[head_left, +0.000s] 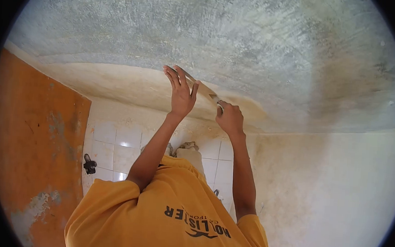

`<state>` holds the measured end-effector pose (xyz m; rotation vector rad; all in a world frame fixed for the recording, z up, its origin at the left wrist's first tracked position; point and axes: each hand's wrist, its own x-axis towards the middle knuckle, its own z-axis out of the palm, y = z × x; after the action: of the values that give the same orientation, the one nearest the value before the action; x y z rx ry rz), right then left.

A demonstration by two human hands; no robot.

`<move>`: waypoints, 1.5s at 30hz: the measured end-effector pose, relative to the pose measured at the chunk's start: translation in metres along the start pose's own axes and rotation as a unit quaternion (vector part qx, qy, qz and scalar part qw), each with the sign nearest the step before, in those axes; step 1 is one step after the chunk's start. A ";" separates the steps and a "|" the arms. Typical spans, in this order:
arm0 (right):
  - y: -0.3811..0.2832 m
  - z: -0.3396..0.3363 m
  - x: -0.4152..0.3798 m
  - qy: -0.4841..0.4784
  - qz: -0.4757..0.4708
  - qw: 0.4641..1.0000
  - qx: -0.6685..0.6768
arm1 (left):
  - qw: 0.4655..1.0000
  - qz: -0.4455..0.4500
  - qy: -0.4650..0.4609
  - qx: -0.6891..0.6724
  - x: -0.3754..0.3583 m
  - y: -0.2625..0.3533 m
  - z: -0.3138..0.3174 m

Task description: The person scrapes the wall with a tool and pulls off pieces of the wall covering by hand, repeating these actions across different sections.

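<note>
My right hand is closed around the handle of a scraper, whose tip points up and left at the wall. A long, narrow brownish strip runs from the scraper's tip up to my left fingers; its kind does not show clearly. My left hand is spread, fingers stretched and thumb apart, against the upper end of that strip. Both hands are at the lower border of a rough grey-green layer on the wall. Below that border the surface is smooth and cream-coloured.
An orange wall with peeling patches stands at the left, and a pale, stained wall at the right. White floor tiles lie below, around my feet. A small black object is by the orange wall.
</note>
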<state>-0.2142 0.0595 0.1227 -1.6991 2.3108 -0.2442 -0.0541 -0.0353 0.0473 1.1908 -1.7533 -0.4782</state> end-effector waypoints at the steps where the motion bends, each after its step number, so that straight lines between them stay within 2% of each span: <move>1: -0.002 -0.005 0.000 0.026 -0.003 0.999 0.022 | 1.000 0.004 0.001 0.005 0.001 -0.003 -0.001; 3: -0.001 -0.029 -0.020 0.069 -0.006 0.995 0.066 | 1.000 0.008 -0.016 0.007 -0.002 -0.011 -0.006; 6: -0.003 -0.064 -0.029 0.071 0.026 0.993 0.088 | 1.000 0.018 -0.018 0.017 0.002 -0.014 -0.007; 7: 0.004 -0.050 -0.024 0.101 -0.016 0.994 0.048 | 0.999 0.020 -0.021 0.020 -0.001 -0.013 -0.007; 10: 0.006 -0.042 -0.028 0.082 0.006 0.995 0.063 | 1.000 0.009 -0.015 0.001 0.000 -0.005 -0.006; 13: 0.005 -0.061 -0.040 0.148 -0.028 0.981 0.123 | 1.000 0.020 -0.022 0.008 -0.001 -0.009 -0.008; 19: 0.001 -0.057 -0.022 0.047 -0.010 0.998 0.033 | 0.999 0.013 -0.030 -0.007 0.000 -0.007 -0.009; 22: -0.002 -0.078 -0.032 0.066 0.000 0.997 0.047 | 1.000 0.023 -0.013 -0.009 -0.001 -0.008 -0.010; 25: 0.011 -0.041 -0.023 0.096 -0.030 0.995 0.002 | 0.999 0.038 -0.006 -0.006 -0.001 -0.006 -0.012; 27: 0.010 -0.037 -0.028 0.079 -0.018 0.996 0.023 | 1.000 0.025 -0.012 -0.007 -0.001 -0.005 -0.011; 32: -0.007 -0.075 -0.043 0.094 0.022 0.992 0.077 | 0.999 -0.011 -0.033 0.017 -0.002 -0.002 -0.016; 35: 0.013 -0.037 -0.022 0.046 -0.012 0.999 0.014 | 0.999 -0.016 -0.029 0.029 -0.004 -0.004 -0.014; 41: -0.006 -0.070 -0.040 0.087 0.025 0.992 0.085 | 0.999 -0.018 -0.028 0.024 -0.002 -0.004 -0.011; 45: 0.013 -0.019 -0.016 0.046 0.014 0.999 0.019 | 1.000 0.007 -0.009 0.027 -0.005 -0.004 -0.012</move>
<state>-0.2275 0.0784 0.1391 -1.6701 2.3765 -0.3667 -0.0415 -0.0305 0.0479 1.2133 -1.7989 -0.4373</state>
